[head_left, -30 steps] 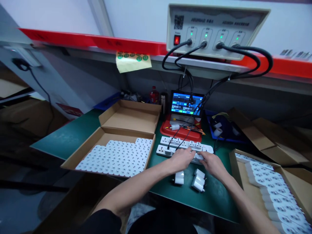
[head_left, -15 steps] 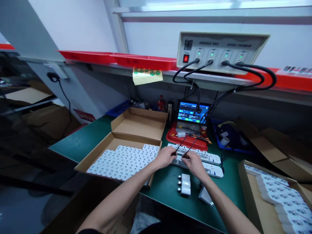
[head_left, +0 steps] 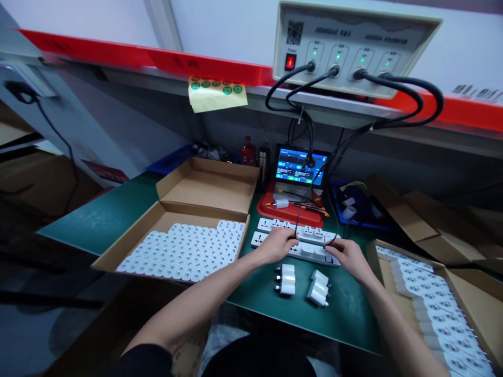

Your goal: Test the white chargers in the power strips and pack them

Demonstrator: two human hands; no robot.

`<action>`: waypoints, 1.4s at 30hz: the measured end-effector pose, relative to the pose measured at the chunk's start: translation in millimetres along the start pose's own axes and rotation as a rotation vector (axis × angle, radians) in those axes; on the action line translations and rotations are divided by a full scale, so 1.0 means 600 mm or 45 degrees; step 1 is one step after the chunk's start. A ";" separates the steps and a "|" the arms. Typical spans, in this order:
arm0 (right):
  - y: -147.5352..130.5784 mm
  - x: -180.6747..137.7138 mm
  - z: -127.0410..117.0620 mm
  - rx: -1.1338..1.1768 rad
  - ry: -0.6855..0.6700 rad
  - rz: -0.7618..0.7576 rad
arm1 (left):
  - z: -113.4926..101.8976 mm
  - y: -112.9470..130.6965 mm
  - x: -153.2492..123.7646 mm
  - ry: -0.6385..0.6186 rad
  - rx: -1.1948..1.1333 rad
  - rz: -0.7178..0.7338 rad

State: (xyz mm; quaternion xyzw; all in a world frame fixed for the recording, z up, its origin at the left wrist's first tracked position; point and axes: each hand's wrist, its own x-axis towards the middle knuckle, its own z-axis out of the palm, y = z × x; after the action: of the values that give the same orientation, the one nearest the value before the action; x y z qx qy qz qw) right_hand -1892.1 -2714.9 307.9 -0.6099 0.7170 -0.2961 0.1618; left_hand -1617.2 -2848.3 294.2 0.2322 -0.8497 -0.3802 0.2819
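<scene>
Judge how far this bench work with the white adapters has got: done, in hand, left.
Done, seemingly: the left carton is nearly full of white adapters, one back corner bare. In hand: the left hand and right hand each pinch a black cable over the power strips. Left, probably: four loose adapters on the green mat, plus rows in the right carton.

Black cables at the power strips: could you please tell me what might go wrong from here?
1. The black cables pinched by the left hand and right hand hang across the small screen; a tug might snag or tip it.
2. The loose white adapters lie near the front edge of the green mat, close to both forearms; a sweep might knock them off.
</scene>
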 end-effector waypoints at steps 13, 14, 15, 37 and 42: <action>0.005 -0.004 0.026 0.028 -0.009 -0.028 | 0.065 0.027 0.064 -0.246 0.334 -0.072; 0.007 -0.004 0.027 0.025 -0.013 -0.026 | 0.064 0.029 0.063 -0.255 0.369 -0.057; 0.009 -0.005 0.028 0.023 -0.016 -0.024 | 0.064 0.030 0.061 -0.261 0.407 -0.040; -0.105 -0.031 0.078 -0.598 0.041 -0.374 | -0.074 -0.057 -0.041 -0.179 0.641 -0.107; -0.176 0.039 0.174 -0.767 -0.260 -0.319 | -0.078 -0.077 -0.046 -0.161 0.550 -0.187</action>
State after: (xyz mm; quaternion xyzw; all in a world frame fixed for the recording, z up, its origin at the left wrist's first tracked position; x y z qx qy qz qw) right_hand -1752.5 -2770.0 296.1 -0.7402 0.6718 -0.0258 0.0076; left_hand -1558.0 -2883.1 275.7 0.3240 -0.9082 -0.2227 0.1436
